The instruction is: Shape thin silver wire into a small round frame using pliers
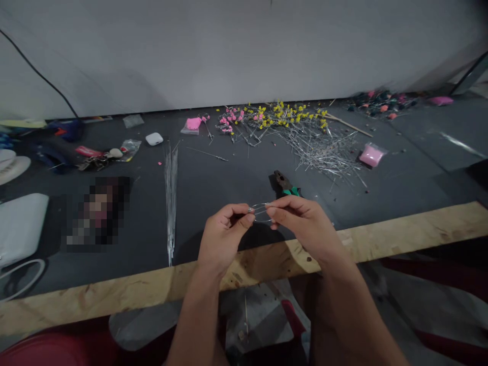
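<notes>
My left hand (224, 231) and my right hand (301, 223) are raised together over the near edge of the dark table (229, 178). Both pinch a thin silver wire (261, 212) bent into a small loop between the fingertips. Green-handled pliers (285, 184) lie on the table just behind my right hand.
A bundle of straight wires (171, 188) lies to the left. At the back is a heap of wire stems with yellow and pink beads (290, 124). Pink bead bags (371, 154) (192, 124), a white earbud case (154, 138), a white bag (19, 223) and a wooden table edge (400, 231) are also present.
</notes>
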A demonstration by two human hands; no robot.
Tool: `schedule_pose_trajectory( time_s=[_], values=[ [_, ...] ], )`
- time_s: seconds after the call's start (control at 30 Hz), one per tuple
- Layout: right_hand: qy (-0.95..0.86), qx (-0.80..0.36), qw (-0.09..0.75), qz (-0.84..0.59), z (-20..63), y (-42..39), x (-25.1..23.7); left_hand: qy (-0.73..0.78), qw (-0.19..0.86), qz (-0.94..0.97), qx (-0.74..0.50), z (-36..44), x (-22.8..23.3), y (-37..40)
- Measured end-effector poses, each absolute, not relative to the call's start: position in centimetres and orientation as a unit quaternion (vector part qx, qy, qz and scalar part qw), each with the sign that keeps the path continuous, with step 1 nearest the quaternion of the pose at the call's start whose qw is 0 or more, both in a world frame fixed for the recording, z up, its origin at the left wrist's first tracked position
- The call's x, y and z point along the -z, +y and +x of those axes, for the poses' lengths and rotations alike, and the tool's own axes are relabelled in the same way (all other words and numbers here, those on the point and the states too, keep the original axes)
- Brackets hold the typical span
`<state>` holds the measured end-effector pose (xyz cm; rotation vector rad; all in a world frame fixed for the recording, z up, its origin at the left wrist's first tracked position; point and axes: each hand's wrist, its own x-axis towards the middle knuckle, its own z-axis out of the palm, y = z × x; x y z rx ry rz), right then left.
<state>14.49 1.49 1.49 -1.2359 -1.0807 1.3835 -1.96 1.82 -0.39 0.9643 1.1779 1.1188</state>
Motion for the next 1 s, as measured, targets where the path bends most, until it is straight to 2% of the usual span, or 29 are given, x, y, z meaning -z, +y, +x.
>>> schedule_pose_trajectory(
  time_s=[1.0],
  values=[
    [-0.439, -0.565, 0.482, -0.506, 14.8, 1.5, -1.6, 0.479, 0.600, 0.391, -0.509, -1.1, 0.2, 1.7]
  ],
)
